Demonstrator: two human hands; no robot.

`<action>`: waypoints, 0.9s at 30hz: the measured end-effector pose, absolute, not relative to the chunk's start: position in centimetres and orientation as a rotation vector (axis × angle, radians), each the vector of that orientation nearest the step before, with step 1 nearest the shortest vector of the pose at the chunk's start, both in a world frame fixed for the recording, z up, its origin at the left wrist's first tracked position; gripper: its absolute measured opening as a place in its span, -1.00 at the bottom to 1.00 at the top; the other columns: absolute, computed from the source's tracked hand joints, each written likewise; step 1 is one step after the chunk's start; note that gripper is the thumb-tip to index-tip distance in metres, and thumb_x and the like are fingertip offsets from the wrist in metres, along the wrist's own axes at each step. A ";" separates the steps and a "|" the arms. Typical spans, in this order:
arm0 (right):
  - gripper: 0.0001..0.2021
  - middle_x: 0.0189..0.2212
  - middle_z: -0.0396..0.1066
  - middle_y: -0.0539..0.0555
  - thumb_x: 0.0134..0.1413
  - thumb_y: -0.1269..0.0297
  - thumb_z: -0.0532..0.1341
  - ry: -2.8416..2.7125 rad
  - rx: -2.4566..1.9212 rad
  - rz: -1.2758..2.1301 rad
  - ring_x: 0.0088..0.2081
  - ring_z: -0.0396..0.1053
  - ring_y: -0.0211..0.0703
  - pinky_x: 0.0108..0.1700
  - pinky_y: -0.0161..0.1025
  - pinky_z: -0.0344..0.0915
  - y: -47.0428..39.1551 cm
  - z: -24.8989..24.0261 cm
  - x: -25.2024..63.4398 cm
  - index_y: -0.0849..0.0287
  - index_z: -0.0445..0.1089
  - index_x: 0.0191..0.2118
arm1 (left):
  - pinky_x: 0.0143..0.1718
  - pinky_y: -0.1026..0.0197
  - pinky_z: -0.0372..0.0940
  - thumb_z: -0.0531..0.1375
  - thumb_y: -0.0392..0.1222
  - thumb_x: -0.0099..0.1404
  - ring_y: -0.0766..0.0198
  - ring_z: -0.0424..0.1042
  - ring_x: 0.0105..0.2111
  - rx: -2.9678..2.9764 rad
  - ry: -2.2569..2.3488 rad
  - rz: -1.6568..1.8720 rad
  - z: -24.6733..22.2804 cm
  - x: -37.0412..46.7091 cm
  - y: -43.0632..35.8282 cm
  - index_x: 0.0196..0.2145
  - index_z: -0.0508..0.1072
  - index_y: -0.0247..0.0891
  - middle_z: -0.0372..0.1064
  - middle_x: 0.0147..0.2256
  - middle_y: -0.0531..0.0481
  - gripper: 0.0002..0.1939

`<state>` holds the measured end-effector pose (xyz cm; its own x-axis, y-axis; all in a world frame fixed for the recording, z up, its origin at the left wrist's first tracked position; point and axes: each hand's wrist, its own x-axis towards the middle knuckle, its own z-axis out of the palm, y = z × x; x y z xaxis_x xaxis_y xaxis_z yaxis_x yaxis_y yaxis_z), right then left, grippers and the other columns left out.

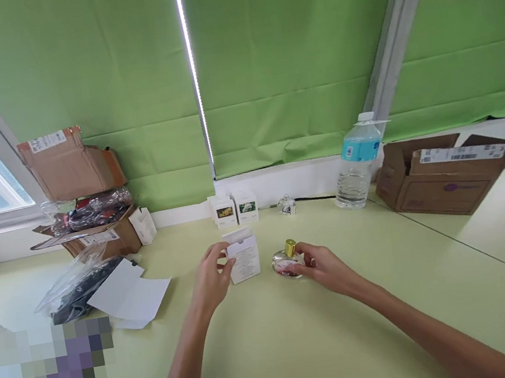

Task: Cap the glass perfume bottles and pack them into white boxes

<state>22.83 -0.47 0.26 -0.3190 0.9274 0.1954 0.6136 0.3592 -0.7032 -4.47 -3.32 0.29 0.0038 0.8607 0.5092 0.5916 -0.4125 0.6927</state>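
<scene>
My left hand grips the left edge of a small white carton with printed text, between thumb and fingers. The carton stands upright on the table, and its top flap looks raised. To the right of it, my right hand has its thumb and fingers closed around the right side of a round glass perfume bottle. The bottle has a gold cap and a pinkish label, and it is upright at the table surface. A short gap separates bottle and carton.
Behind stand small white picture boxes, a clear glass ornament and a large water bottle. An open cardboard box is at right. Stacked boxes, a plastic-wrapped black item and white paper lie left.
</scene>
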 end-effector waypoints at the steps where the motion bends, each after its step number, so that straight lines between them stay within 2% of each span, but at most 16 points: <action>1: -0.54 -0.57 0.35 -0.01 -0.05 -0.14 0.20 -2.007 -1.301 0.719 -0.55 0.24 -0.22 -0.55 -0.31 0.12 -0.7 0.8 22.8 0.17 0.38 -0.22 | -0.31 0.23 0.42 0.07 -0.19 0.28 0.27 0.41 -0.20 2.016 1.506 1.378 0.2 -4.4 -3.3 -0.08 0.34 -0.14 0.33 -0.06 -0.06 -0.76; 6: -0.59 -0.29 0.44 0.11 0.04 -0.04 0.19 -1.854 -1.067 0.881 -0.40 0.37 -0.15 -0.49 -0.27 0.32 -1.8 4.7 21.7 0.15 0.31 -0.09 | -0.34 0.29 0.42 0.05 -0.22 0.30 0.30 0.39 -0.17 2.086 1.452 1.359 0.0 -3.5 -3.4 -0.12 0.38 -0.11 0.23 0.06 -0.02 -0.79; 9: -0.62 -0.22 0.43 0.11 0.06 0.03 0.20 -1.902 -0.911 0.868 -0.30 0.38 -0.13 -0.37 -0.23 0.38 -1.6 6.9 20.1 0.13 0.30 -0.06 | -0.34 0.29 0.43 0.04 -0.21 0.31 0.27 0.37 -0.12 2.123 1.423 1.333 0.1 -2.9 -3.7 -0.13 0.39 -0.10 0.22 0.07 -0.02 -0.79; 15: -0.76 -0.34 0.41 0.03 0.09 0.12 0.20 -2.103 -0.865 0.655 -0.38 0.31 -0.21 -0.37 -0.26 0.31 0.1 7.6 17.6 0.14 0.36 -0.19 | -0.29 0.25 0.45 0.03 -0.17 0.32 0.25 0.37 -0.11 2.135 1.428 1.282 0.1 -2.6 -3.9 -0.07 0.38 -0.04 0.19 0.08 -0.01 -0.74; 20: -0.82 -0.23 0.34 0.05 0.07 0.18 0.24 -2.203 -0.791 0.536 -0.38 0.28 -0.25 -0.37 -0.30 0.26 0.6 7.2 17.8 0.12 0.38 -0.22 | -0.30 0.22 0.44 0.05 -0.13 0.30 0.25 0.39 -0.15 2.052 1.399 1.343 -0.1 -2.6 -3.6 -0.06 0.35 -0.12 0.29 -0.02 -0.07 -0.74; 27: -0.84 -0.30 0.36 0.05 0.11 0.20 0.21 -2.317 -0.780 0.409 -0.36 0.25 -0.21 -0.36 -0.29 0.19 0.3 7.6 18.0 0.12 0.39 -0.21 | -0.31 0.22 0.41 0.13 -0.10 0.25 0.23 0.39 -0.14 1.876 1.411 1.341 -0.2 -2.6 -3.5 0.09 0.21 -0.10 0.33 -0.07 -0.09 -0.55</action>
